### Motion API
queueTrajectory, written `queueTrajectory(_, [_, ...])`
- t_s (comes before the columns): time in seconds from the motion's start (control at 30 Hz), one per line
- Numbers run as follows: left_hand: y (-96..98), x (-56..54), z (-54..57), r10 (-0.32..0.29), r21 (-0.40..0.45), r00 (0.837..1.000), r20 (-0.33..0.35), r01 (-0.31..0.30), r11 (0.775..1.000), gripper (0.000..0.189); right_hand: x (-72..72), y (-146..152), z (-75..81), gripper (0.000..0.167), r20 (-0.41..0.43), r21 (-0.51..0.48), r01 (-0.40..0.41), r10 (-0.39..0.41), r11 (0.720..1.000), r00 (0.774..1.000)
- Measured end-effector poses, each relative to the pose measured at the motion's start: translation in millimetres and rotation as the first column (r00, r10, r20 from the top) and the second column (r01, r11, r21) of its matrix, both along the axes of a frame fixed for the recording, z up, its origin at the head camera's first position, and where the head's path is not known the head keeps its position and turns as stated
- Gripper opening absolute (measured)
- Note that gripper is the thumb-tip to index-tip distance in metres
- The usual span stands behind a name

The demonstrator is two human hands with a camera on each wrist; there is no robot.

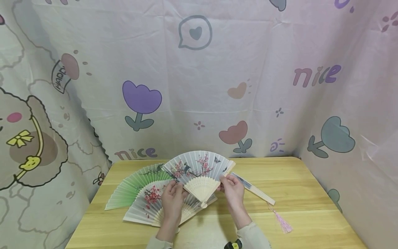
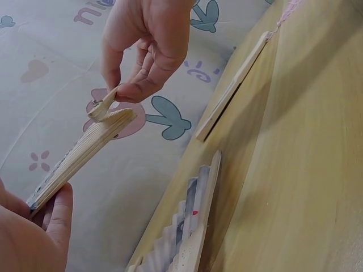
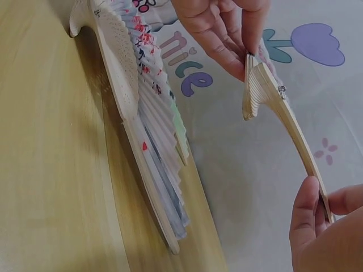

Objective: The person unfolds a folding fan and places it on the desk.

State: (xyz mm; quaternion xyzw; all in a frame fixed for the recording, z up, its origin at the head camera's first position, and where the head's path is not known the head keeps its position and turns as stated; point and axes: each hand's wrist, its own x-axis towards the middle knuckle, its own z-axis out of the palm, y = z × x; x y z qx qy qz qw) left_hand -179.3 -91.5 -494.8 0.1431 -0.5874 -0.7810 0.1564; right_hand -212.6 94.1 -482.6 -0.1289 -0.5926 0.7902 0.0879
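Both hands hold up a spread folding fan (image 1: pixel 191 169), grey with pink blossoms and pale pierced wooden ribs, above the table. Its left edge is pinched by my left hand (image 1: pixel 172 200). On the opposite side, my right hand (image 1: pixel 234 192) pinches the outer rib between thumb and fingers. Seen edge-on in the left wrist view, the fan's ribs (image 2: pixel 85 153) run between the two hands. Beneath it and to the left lies another spread fan (image 1: pixel 140 212), grey-white with red blossoms, overlapping a green spread fan (image 1: pixel 127 193).
A folded fan (image 1: pixel 258 193) with a pink tassel (image 1: pixel 283 223) lies right of my right hand on the wooden table (image 1: pixel 311 207). Printed cloth (image 1: pixel 199 86) hangs behind the table and along both sides. A dark band (image 1: pixel 233 244) sits at my right wrist.
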Motion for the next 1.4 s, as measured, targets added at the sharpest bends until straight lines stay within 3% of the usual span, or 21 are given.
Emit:
queueTrajectory(0.37, [0.2,1.0,-0.7,0.033,0.02,0.999,-0.032,-0.032,0.999,0.051,3.3,1.7,1.6,0.028,0.007,-0.011,0.015,-0.015,1.0,1.0])
queueTrajectory(0.63, [1.2,3.5,-0.1,0.076,0.043,0.996,-0.041,-0.074,0.996,0.051,1.8,2.2,1.6,0.023,0.0,-0.055,0.062,-0.063,0.997,0.998])
queueTrajectory(0.87, [3.0,1.9,-3.0,0.121,0.086,0.989,-0.079,-0.115,0.99,0.022,1.5,2.8,1.9,0.02,0.006,-0.097,0.092,-0.092,0.991,0.996])
queueTrajectory(1.4, [6.2,5.3,-3.7,0.182,0.07,0.974,-0.138,-0.174,0.982,0.018,1.3,6.9,0.1,0.012,0.031,-0.195,0.136,-0.132,0.971,0.991])
